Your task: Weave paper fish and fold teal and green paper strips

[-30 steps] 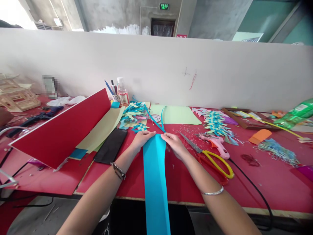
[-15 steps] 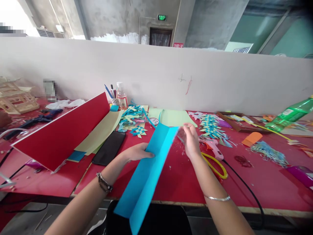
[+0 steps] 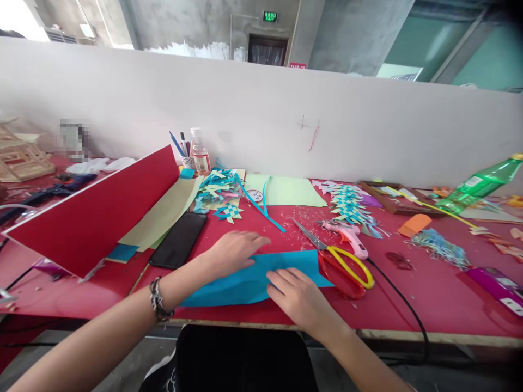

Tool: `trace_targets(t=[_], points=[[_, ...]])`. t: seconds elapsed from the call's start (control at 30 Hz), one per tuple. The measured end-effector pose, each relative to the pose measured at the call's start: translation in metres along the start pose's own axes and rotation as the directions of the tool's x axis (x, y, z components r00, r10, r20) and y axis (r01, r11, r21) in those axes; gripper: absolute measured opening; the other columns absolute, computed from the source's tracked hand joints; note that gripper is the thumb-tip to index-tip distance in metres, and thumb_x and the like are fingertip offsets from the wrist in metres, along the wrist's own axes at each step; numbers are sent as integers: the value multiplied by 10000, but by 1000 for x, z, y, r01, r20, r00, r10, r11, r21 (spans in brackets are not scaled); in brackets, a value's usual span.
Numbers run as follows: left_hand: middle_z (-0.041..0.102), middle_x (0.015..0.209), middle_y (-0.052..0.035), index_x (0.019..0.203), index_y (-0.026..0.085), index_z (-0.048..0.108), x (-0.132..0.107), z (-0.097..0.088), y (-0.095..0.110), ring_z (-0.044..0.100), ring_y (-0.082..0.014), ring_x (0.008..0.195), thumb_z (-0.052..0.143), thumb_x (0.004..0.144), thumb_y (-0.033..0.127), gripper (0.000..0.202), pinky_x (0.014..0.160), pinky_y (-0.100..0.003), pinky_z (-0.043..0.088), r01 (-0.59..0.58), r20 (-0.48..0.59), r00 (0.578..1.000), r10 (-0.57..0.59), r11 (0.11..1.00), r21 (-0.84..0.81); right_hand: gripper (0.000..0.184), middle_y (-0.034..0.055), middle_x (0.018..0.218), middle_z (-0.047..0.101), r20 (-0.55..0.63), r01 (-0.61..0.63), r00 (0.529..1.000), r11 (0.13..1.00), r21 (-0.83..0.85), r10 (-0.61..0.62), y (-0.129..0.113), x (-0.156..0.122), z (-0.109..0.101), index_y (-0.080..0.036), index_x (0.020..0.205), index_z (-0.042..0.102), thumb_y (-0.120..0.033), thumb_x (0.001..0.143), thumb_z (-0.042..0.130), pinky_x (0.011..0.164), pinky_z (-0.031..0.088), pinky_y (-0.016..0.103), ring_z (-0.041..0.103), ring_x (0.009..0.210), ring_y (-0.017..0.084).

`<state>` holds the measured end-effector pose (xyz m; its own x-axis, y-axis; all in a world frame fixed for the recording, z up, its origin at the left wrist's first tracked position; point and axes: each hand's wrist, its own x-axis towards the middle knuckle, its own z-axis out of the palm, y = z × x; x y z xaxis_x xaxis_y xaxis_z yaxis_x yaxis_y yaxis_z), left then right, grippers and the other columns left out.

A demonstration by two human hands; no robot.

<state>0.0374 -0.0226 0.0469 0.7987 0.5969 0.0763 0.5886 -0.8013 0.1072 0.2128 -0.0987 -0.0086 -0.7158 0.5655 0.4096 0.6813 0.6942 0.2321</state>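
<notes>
A long blue paper sheet (image 3: pixel 249 280) lies flat and sideways on the red table (image 3: pixel 429 305), close to its front edge. My left hand (image 3: pixel 235 250) rests palm down on the sheet's upper left part, fingers stretched out. My right hand (image 3: pixel 296 296) presses flat on the sheet's lower middle, fingers spread toward the left. Neither hand grips anything.
Yellow-handled scissors (image 3: pixel 339 258) lie just right of the sheet, a pink glue gun (image 3: pixel 347 234) with its black cord behind them. A black phone (image 3: pixel 178 246), a tilted red board (image 3: pixel 93 209), woven paper pieces (image 3: pixel 220 190), a green bottle (image 3: pixel 480 185) and scraps surround.
The blue sheet, earlier held lengthwise toward me and then lifted and swung, now lies flat crosswise on the table. Both hands have let go and press on it.
</notes>
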Motion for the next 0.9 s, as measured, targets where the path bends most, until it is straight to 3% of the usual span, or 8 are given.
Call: trace_targets(t=[0.07,0.17,0.27,0.4,0.5,0.67,0.8,0.9], points=[[527,1056,-94,1175,195,414,-9,5,5,511,-202,937,460,784,162,394,742,-284,396,38,-119,993,-18,985,167,148,64,922,615,42,-61,997,998,21,60,-2,-5,7,-177,736,579,-94,778,463,687,439,295,545,785,167],[551,961,-66,1091,207,481,-27,17,14,533,-176,854,405,832,240,273,732,-279,412,-58,-61,995,73,973,224,134,52,878,617,123,-154,983,979,132,138,-4,-8,8,-192,856,596,-149,768,505,662,462,280,556,774,169],[531,1086,-85,1173,213,429,-46,29,18,525,-200,941,478,790,364,414,781,-295,409,-102,-60,991,116,974,202,200,40,875,617,148,-200,975,949,244,167,-2,-9,3,-226,968,591,-224,789,502,674,472,263,560,789,159],[475,1223,-50,1260,295,334,-64,40,11,454,-185,1083,412,836,221,437,939,-330,298,-88,-171,976,137,959,268,191,39,842,637,75,-197,980,941,275,183,5,-8,2,-227,878,637,-187,814,462,656,469,252,571,732,138],[504,1196,-35,1199,272,431,-67,45,7,468,-176,1045,396,841,296,360,947,-311,295,-114,-129,981,143,970,214,177,24,851,649,54,-161,987,940,300,152,8,-7,3,-229,822,643,-179,809,474,689,458,275,577,752,140],[443,1247,-56,1193,259,435,-63,51,11,445,-226,1066,469,782,368,427,862,-336,375,33,-18,999,-31,994,102,192,34,921,630,93,-166,985,942,292,145,13,-11,2,-219,878,624,-150,802,462,798,420,319,560,839,149],[498,1193,-89,1198,238,447,-67,39,21,477,-255,1026,480,771,374,449,782,-334,416,132,55,989,-136,989,70,248,76,975,596,53,-302,953,949,94,299,21,-21,4,-217,882,637,-93,777,450,874,356,418,521,900,197],[472,1231,-105,1267,241,364,-71,18,19,490,-252,1039,458,737,524,608,764,-308,432,103,113,990,-80,972,-213,284,58,1075,559,-88,-411,906,910,58,415,29,-21,0,-275,834,659,-78,765,467,856,336,455,473,952,229]])
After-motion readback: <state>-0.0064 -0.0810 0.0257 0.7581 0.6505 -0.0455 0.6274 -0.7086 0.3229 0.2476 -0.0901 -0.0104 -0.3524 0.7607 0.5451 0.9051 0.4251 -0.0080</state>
